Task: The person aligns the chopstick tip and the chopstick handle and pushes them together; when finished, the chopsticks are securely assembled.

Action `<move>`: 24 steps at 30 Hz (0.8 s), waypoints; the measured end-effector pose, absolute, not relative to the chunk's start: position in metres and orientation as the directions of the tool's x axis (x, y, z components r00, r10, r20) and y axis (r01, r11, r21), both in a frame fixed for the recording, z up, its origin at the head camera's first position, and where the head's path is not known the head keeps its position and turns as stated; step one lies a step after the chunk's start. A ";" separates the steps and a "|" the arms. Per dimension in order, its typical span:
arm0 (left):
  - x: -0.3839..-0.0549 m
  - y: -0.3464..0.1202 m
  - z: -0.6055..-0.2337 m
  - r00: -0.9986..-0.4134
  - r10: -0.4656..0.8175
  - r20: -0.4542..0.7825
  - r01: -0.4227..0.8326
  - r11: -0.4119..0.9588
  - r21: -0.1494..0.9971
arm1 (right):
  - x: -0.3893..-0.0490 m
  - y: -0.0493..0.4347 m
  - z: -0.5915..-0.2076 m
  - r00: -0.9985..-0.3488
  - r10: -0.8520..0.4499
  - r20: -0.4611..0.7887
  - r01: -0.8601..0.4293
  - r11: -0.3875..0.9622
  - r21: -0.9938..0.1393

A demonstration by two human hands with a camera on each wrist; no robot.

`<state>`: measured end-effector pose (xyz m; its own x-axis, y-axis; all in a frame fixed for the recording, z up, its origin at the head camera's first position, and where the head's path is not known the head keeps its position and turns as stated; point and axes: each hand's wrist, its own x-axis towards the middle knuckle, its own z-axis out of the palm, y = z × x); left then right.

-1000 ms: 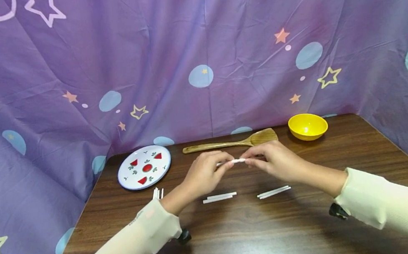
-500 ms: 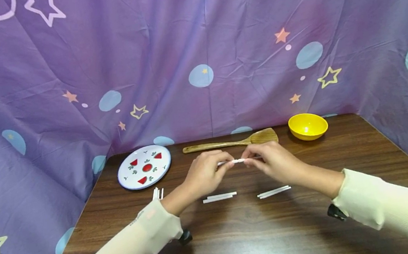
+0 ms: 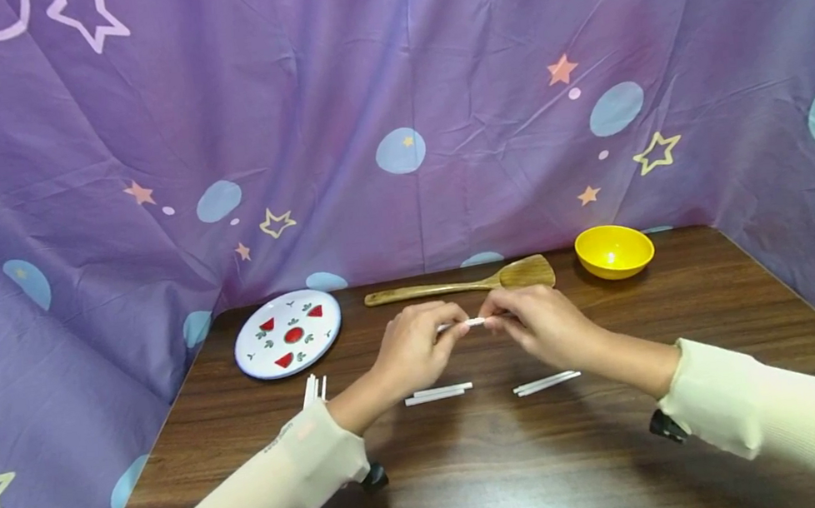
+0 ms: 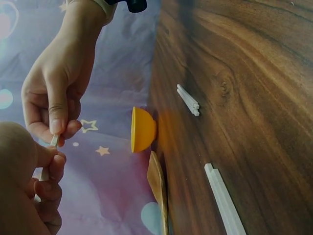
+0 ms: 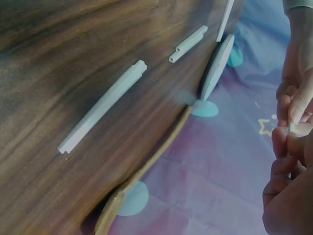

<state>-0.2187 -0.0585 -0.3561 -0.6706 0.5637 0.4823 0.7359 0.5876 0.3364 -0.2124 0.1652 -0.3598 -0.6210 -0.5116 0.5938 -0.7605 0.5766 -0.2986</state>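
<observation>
Above the middle of the table, my left hand (image 3: 414,345) and right hand (image 3: 539,323) face each other at fingertip distance. Thumb and fingers of each pinch a thin white stick (image 3: 476,322), and only a short length shows between them. In the left wrist view the white piece (image 4: 55,140) runs from the far hand's fingertips into the near hand (image 4: 29,176). The fingers hide most of it, and I cannot tell whether it is one stick or two end to end. Below the hands lie a left pair of white sticks (image 3: 438,394) and a right pair (image 3: 546,384).
Several more white sticks (image 3: 311,391) lie by my left forearm, partly covered by it. A plate with watermelon pictures (image 3: 268,355) is at the back left. Behind the hands lies a wooden spatula (image 3: 442,289); a yellow bowl (image 3: 615,255) stands back right, before a purple curtain (image 3: 333,128).
My right hand has shifted slightly left, toward the left hand, and the white stretch between the fingertips looks shorter. The left hand has barely moved. Things on the table stay put.
</observation>
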 end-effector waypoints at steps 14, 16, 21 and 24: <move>-0.218 -0.060 -0.356 -0.668 0.568 0.481 0.734 0.609 0.300 | -0.214 0.158 -0.367 -0.578 -0.509 0.637 -0.780 0.575 -0.248; -0.218 -0.060 -0.356 -0.674 0.567 0.474 0.728 0.619 0.294 | -0.215 0.158 -0.367 -0.587 -0.511 0.628 -0.778 0.570 -0.263; -0.217 -0.061 -0.356 -0.693 0.568 0.444 0.711 0.640 0.290 | -0.216 0.159 -0.369 -0.613 -0.524 0.591 -0.776 0.538 -0.329; -0.217 -0.062 -0.357 -0.712 0.569 0.412 0.696 0.649 0.306 | -0.217 0.161 -0.373 -0.623 -0.534 0.571 -0.776 0.516 -0.363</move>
